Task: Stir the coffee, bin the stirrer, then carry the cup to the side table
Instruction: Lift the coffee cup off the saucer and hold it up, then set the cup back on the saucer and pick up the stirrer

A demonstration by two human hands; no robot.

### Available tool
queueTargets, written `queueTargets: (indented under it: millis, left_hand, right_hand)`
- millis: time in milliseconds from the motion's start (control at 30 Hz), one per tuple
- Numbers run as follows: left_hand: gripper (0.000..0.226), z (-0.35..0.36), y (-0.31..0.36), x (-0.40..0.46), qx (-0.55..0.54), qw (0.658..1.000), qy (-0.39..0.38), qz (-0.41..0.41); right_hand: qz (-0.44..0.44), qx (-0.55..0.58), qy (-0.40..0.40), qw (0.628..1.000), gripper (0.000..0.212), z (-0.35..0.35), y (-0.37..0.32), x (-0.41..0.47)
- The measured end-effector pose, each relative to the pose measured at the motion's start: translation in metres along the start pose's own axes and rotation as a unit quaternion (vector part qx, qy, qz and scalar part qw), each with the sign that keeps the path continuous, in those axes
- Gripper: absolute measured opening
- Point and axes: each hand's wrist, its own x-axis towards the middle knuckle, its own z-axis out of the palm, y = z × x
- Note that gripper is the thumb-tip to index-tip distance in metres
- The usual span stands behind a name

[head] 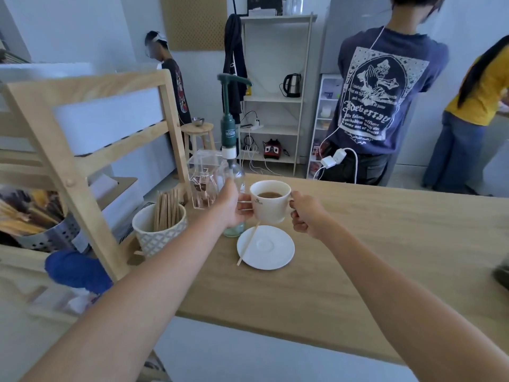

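A white coffee cup (271, 205) with brown coffee in it is lifted above its white saucer (268, 250) on the wooden table (371, 257). My right hand (307, 216) grips the cup's handle on the right side. My left hand (234, 208) steadies the cup's left side with its fingertips. A thin wooden stirrer (248, 245) lies slanted across the saucer's left edge, one end on the table.
A patterned pot of wooden stirrers (158, 230) and a green pump bottle (230, 150) stand at the table's left, beside a clear acrylic box (202, 177) and a wooden rack (82, 161). Three people stand beyond the table. A shelf unit (275, 106) stands against the back wall.
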Motion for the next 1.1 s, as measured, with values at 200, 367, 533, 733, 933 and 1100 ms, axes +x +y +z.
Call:
queueTargets:
  millis: [200,367,533,733,933,1100]
  left_hand:
    - [0.089,-0.006,-0.031,0.017,0.005,1.000,-0.010,-0.023]
    - [0.090,-0.010,-0.050,0.026,-0.001,1.000,-0.003,-0.031]
    - [0.092,-0.013,-0.062,0.033,-0.006,0.999,0.005,-0.037]
    - [0.096,-0.017,-0.070,0.043,0.011,0.999,0.026,-0.038]
    - [0.087,-0.017,-0.071,0.042,0.033,0.999,0.026,-0.005]
    - [0.081,-0.038,-0.082,0.037,0.331,0.934,0.081,0.108]
  right_hand:
    - [0.031,0.017,-0.018,0.999,0.028,0.003,0.039,0.010]
    - [0.045,0.022,-0.030,0.998,0.027,0.009,0.063,0.019]
    - [0.054,0.019,-0.033,0.998,0.027,0.014,0.081,0.019]
    - [0.065,0.027,-0.016,0.997,0.032,0.020,0.095,0.024]
    - [0.068,0.005,-0.014,0.998,0.036,0.019,0.097,0.026]
    - [0.009,-0.120,0.045,0.992,0.040,0.019,0.086,0.018]
